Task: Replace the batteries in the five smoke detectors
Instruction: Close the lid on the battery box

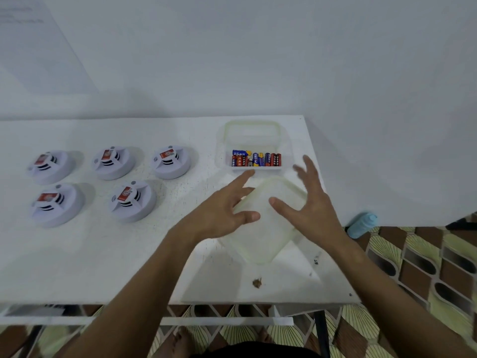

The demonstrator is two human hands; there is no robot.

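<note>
Both hands hover spread-fingered over the lid [265, 223] on the counter [129, 254]; left hand [222, 210] and right hand [309, 202] have nothing in grip. Beyond the fingertips, the container [254, 130] stands uncovered, exposing the batteries [255, 159]. Five smoke detectors [171, 161] wait well left.

Two bare forearms were seen reaching in from the lower edge of the view, with no sleeves, watch, bracelet or rings shown on them. The left hand [224, 210] and the right hand [309, 202] were uncovered, without gloves. A dark, seemingly black garment [258, 351] was glimpsed at the bottom centre. Bare feet [184, 341] were made out below it, with no shoes or socks worn.
</note>
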